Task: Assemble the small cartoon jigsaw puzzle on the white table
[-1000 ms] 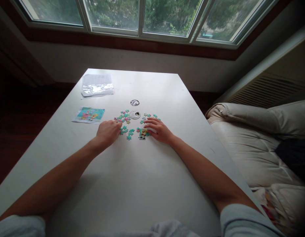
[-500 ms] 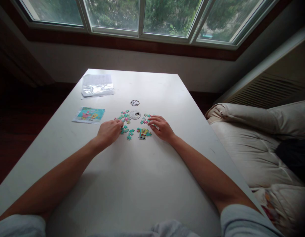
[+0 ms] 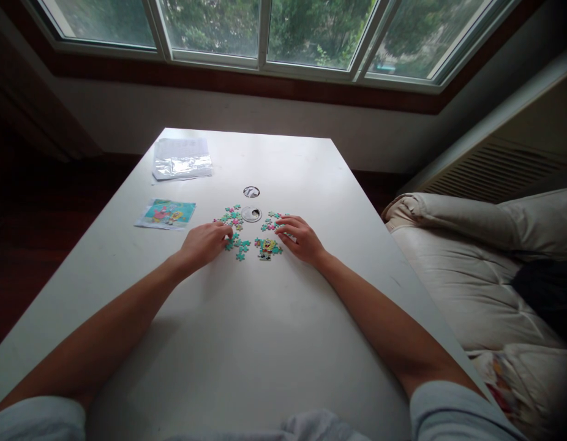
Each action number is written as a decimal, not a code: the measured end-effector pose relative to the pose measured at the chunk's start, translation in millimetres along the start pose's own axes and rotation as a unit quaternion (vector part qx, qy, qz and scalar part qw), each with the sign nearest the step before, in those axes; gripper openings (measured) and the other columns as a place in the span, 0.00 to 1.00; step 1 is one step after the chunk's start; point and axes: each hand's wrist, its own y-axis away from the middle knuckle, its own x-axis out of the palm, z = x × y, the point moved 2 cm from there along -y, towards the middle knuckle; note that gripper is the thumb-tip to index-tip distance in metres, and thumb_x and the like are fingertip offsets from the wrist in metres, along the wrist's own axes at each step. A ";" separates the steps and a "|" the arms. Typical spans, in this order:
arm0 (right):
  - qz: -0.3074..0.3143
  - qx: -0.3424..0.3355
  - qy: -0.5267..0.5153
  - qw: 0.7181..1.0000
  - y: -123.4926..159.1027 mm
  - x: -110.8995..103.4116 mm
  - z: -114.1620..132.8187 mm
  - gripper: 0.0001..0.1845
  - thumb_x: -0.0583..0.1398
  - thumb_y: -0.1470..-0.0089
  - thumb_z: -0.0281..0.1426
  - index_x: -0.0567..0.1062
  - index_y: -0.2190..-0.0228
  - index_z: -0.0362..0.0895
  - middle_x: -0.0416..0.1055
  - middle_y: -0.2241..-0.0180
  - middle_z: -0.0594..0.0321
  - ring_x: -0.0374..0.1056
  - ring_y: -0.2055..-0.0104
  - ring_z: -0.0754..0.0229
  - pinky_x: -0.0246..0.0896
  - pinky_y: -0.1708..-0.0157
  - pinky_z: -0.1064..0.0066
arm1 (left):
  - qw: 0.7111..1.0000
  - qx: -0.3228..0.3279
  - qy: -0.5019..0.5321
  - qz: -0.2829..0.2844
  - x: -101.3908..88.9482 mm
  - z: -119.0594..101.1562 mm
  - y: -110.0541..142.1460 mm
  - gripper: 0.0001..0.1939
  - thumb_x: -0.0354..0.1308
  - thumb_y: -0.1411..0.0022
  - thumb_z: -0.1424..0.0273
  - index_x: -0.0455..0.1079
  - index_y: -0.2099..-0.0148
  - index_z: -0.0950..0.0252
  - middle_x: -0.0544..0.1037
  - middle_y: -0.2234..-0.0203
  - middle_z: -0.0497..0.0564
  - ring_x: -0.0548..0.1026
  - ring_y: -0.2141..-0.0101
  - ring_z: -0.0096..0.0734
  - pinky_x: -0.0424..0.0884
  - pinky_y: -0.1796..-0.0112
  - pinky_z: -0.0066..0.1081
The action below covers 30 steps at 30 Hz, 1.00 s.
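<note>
Small jigsaw pieces (image 3: 242, 246), mostly teal with some pink and yellow, lie in loose groups on the white table (image 3: 265, 343). My left hand (image 3: 204, 243) is at the left groups, its fingers curled together over the pieces; what the fingertips hold, if anything, is hidden. Beside the right-hand group rests my right hand (image 3: 302, 239), fingers spread and slightly bent, with loose pieces (image 3: 268, 224) by its fingertips. Between the hands, closer to me, a joined puzzle section (image 3: 266, 248) shows a yellow cartoon figure with teal around it.
A picture sheet (image 3: 166, 214) with the cartoon scene lies left of my left hand. Papers in a clear plastic sleeve (image 3: 181, 160) sit farther back. A round grommet cover (image 3: 251, 214) and a round hole (image 3: 251, 192) are mid-table. A padded sofa (image 3: 453, 275) stands right.
My left hand has shifted slightly to the right, and the teal pieces by its fingertips lie a little differently. My right hand stays in place.
</note>
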 end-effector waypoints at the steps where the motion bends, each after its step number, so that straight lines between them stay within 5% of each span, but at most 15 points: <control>1: -0.001 -0.001 0.001 1.000 0.3 0.0 -0.3 0.09 0.59 0.35 0.34 0.80 0.61 0.50 0.78 0.51 0.58 0.68 0.42 0.51 0.65 0.40 0.49 | 1.000 0.000 -0.001 0.000 -0.8 0.4 0.1 0.12 0.52 0.34 0.69 0.75 0.54 0.57 0.80 0.56 0.50 0.78 0.58 0.35 0.67 0.65 0.27; 30: 0.003 -0.001 -0.007 1.000 -1.4 2.8 -0.7 0.07 0.61 0.37 0.31 0.80 0.61 0.50 0.78 0.51 0.58 0.68 0.41 0.51 0.63 0.39 0.51 | 0.993 0.026 -0.076 -0.083 15.7 -9.6 -1.1 0.09 0.54 0.32 0.68 0.76 0.60 0.62 0.80 0.63 0.54 0.78 0.60 0.43 0.67 0.62 0.35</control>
